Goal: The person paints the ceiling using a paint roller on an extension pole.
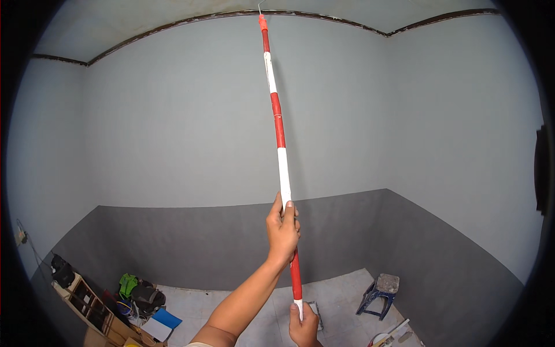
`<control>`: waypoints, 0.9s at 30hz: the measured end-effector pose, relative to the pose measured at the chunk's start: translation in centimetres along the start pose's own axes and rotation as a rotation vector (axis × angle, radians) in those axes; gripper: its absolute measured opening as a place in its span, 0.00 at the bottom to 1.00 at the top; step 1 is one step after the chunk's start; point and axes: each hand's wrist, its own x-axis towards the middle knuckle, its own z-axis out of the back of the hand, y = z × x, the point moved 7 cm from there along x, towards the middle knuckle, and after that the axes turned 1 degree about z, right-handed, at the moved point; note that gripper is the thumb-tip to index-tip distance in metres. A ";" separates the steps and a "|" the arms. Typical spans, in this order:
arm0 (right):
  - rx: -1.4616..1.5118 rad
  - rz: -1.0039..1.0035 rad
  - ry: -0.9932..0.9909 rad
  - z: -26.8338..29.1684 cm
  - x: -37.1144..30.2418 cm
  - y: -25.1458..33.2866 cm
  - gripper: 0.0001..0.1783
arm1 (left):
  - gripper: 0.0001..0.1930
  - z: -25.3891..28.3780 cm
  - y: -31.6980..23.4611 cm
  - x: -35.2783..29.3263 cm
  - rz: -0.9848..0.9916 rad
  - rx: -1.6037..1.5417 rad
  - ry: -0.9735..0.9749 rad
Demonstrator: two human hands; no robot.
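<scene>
A long extension pole [277, 113] with red and white bands rises in front of me toward the ceiling. At its top sits an orange-red handle [263, 23] with a thin bent wire, like a paint roller frame; the picture's upper edge cuts it off. My left hand [283, 231] is wrapped round a white band partway down, its thumb lying along the pole. Lower, my right hand [304, 327] grips the pole's white bottom part. The pole leans slightly left at the top.
Dark trim [202, 19] runs between the ceiling and the grey wall [173, 127]. On the floor at right stands a blue stool [378, 303] with a spattered top. Bags [147, 298], a blue folder [167, 318] and a wooden shelf [87, 306] are at lower left.
</scene>
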 end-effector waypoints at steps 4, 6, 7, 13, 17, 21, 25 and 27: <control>0.060 -0.112 0.020 0.0 0.0 -0.7 0.13 | 0.24 0.1 0.2 0.2 -0.009 0.003 -0.007; -0.035 -0.093 0.034 0.1 0.0 -0.6 0.16 | 0.24 0.0 0.0 0.2 -0.012 0.004 -0.006; -0.036 -0.094 0.038 0.0 -0.2 -1.0 0.16 | 0.24 0.0 -0.1 0.1 -0.014 -0.002 -0.007; -0.001 -0.378 0.083 0.6 -0.8 -1.4 0.21 | 0.25 -0.2 0.1 -0.3 -0.015 0.011 -0.021; -0.021 -0.320 0.018 1.4 -1.5 -1.0 0.20 | 0.26 -0.2 -0.3 -0.9 -0.007 0.002 -0.044; 0.012 -0.266 0.104 2.0 -1.9 -0.4 0.14 | 0.25 -0.7 -0.9 -1.9 -0.004 0.010 -0.041; 0.077 -0.141 0.262 3.8 -4.6 1.6 0.09 | 0.25 -1.0 -2.4 -3.5 -0.011 0.007 -0.048; 0.158 -0.232 0.382 5.1 -7.5 0.1 0.09 | 0.25 -1.1 -2.7 -4.6 -0.001 0.049 -0.055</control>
